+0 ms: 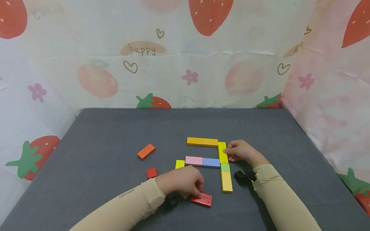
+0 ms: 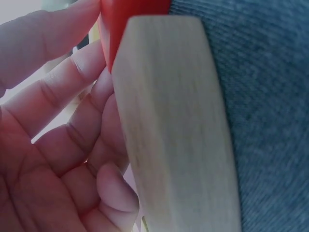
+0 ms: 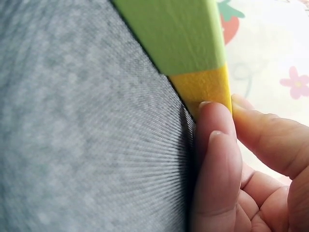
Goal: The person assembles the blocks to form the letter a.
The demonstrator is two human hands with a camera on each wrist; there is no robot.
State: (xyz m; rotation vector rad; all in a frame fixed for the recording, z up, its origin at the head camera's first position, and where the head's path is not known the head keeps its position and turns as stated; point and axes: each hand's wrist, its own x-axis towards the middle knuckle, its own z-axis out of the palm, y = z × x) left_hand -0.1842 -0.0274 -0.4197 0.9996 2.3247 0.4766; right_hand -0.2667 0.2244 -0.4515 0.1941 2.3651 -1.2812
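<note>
My left hand [image 1: 185,181] is at the near middle of the table, thumb and fingers pinching the end of a red block [image 1: 202,200]. In the left wrist view, a plain wooden block [image 2: 169,121] lies close to that red block [image 2: 140,8], beside the curled fingers. At the right, my right hand [image 1: 244,152] holds an upright-running yellow block [image 1: 222,157], thumb on its top and fingertips against its right side. Seen from the right wrist, fingers [image 3: 217,169] touch this yellow block [image 3: 205,87], which meets a green block [image 3: 178,38].
Two yellow-orange blocks [image 1: 202,141] extend left from the yellow block's far end. A pink block [image 1: 193,161] and a blue block [image 1: 211,163] form a row beside a yellow piece [image 1: 180,164]. A pale yellow block [image 1: 226,182], an orange block [image 1: 146,151] and a red piece [image 1: 151,173] lie around.
</note>
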